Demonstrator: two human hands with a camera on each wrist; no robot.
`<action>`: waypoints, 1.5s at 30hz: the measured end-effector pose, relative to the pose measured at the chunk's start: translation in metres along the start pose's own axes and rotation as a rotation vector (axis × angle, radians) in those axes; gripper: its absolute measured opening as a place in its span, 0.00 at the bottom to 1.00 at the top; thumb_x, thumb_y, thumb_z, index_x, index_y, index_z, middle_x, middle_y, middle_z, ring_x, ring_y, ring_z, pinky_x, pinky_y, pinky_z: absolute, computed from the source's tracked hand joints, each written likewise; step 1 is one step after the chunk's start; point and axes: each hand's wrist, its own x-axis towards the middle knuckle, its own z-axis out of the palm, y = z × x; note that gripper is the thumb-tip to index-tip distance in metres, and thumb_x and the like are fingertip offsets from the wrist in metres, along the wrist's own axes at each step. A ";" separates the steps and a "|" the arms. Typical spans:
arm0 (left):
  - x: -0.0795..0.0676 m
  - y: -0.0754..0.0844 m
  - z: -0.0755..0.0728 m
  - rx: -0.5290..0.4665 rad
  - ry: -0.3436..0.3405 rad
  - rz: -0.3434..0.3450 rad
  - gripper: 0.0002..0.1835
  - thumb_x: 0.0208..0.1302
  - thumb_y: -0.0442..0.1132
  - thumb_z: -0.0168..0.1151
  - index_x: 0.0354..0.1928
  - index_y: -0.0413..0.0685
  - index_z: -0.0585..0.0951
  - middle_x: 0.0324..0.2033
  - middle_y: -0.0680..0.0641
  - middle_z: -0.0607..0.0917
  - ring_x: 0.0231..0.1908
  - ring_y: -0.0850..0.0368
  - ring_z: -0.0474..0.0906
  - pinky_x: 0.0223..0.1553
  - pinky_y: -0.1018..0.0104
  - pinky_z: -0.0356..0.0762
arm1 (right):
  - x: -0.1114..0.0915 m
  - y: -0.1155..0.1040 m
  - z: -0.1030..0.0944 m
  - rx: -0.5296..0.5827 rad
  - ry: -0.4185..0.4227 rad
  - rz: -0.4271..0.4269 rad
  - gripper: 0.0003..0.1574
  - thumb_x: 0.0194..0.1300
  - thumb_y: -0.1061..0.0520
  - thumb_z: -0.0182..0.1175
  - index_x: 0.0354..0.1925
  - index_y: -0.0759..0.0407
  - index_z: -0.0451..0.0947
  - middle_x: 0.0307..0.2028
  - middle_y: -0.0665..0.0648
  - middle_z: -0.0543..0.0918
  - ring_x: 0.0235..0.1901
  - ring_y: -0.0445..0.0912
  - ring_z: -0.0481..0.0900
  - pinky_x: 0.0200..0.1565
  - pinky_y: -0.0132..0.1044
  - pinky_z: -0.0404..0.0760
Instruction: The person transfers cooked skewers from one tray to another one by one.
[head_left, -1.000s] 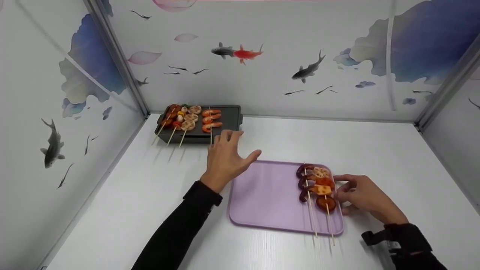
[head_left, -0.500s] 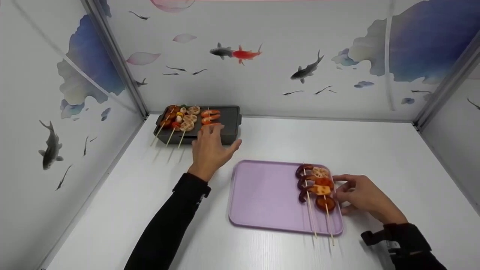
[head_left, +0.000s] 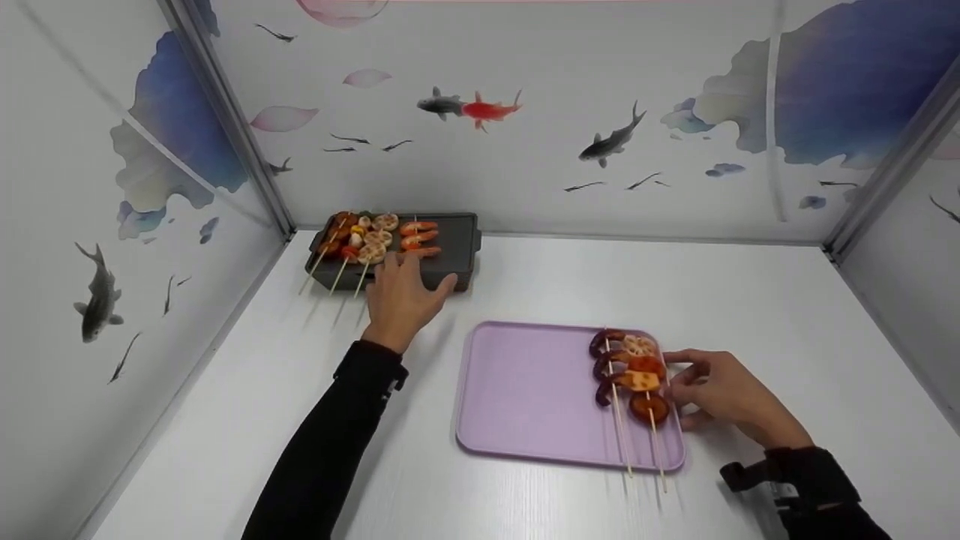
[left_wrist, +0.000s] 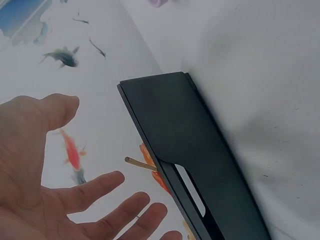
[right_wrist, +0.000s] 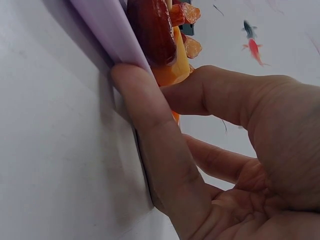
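Observation:
My left hand (head_left: pixel 405 296) reaches over the front of a black tabletop grill (head_left: pixel 457 244), thumb spread from the fingers. Its fingertips overlap the lower end of the shrimp skewer (head_left: pixel 418 226); in the left wrist view the skewer's stick (left_wrist: pixel 141 163) pokes past the grill's edge, apart from the fingers. My right hand (head_left: pixel 724 390) pinches the right rim of a purple tray (head_left: pixel 532 390), one finger along the outside (right_wrist: pixel 160 135). Near that rim lie two skewers, one with dark curled pieces (head_left: pixel 602 367), the other with a lotus root slice, orange and yellow pieces and a round brown piece (head_left: pixel 649 409).
Several more skewers (head_left: pixel 352 240) lie on the grill's left half, their sticks hanging over its front. The white table (head_left: pixel 570 285) is bounded by a back wall (head_left: pixel 525 187) printed with fish and by side walls. Stick ends jut past the tray's front rim.
My left hand has moved left and slightly forward, from right of the shrimp skewer's stick to the grill's front beside it. The right hand stays at the tray's rim.

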 end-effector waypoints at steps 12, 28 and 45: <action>0.013 -0.012 -0.002 -0.009 0.012 -0.006 0.37 0.83 0.57 0.72 0.78 0.35 0.79 0.73 0.27 0.80 0.71 0.29 0.81 0.69 0.35 0.84 | 0.002 0.003 -0.001 -0.002 0.002 -0.013 0.46 0.78 0.62 0.69 0.86 0.71 0.67 0.55 0.64 0.86 0.45 0.48 0.89 0.41 0.41 0.96; 0.022 -0.018 -0.006 -0.155 0.024 0.035 0.15 0.81 0.35 0.74 0.58 0.29 0.90 0.56 0.28 0.93 0.57 0.31 0.93 0.61 0.38 0.91 | 0.000 0.000 -0.001 0.003 -0.007 -0.002 0.47 0.78 0.61 0.69 0.86 0.70 0.66 0.55 0.64 0.87 0.44 0.48 0.89 0.41 0.41 0.96; 0.026 -0.030 -0.016 -0.319 -0.099 -0.074 0.13 0.75 0.33 0.73 0.28 0.41 0.92 0.15 0.56 0.84 0.23 0.58 0.80 0.38 0.62 0.79 | 0.000 0.000 0.000 -0.001 0.004 -0.007 0.45 0.78 0.61 0.70 0.86 0.69 0.68 0.53 0.63 0.87 0.44 0.48 0.88 0.39 0.41 0.96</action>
